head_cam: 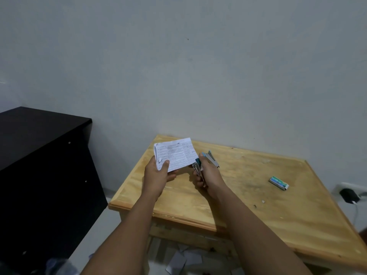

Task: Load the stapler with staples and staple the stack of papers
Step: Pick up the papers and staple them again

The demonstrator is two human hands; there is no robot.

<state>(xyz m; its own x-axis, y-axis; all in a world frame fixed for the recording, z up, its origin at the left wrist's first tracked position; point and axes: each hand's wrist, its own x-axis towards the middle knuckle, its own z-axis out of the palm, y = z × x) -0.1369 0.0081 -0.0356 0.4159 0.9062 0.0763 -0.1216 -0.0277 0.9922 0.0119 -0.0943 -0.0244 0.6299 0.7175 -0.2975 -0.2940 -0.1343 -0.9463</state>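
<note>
My left hand (157, 176) grips a small stack of printed white papers (175, 153) by its near left corner, held up above the wooden table (258, 197). My right hand (208, 175) holds a small teal and metal stapler (206, 160), its jaws at the right near corner of the papers. A green and white staple box (278, 182) lies on the table to the right, apart from both hands.
A dark cabinet (43, 155) stands to the left of the table. Small scraps (263, 201) lie on the tabletop near the box. Loose papers (182, 259) lie on the floor below the table. A black plug (349, 195) sits in a wall socket at right.
</note>
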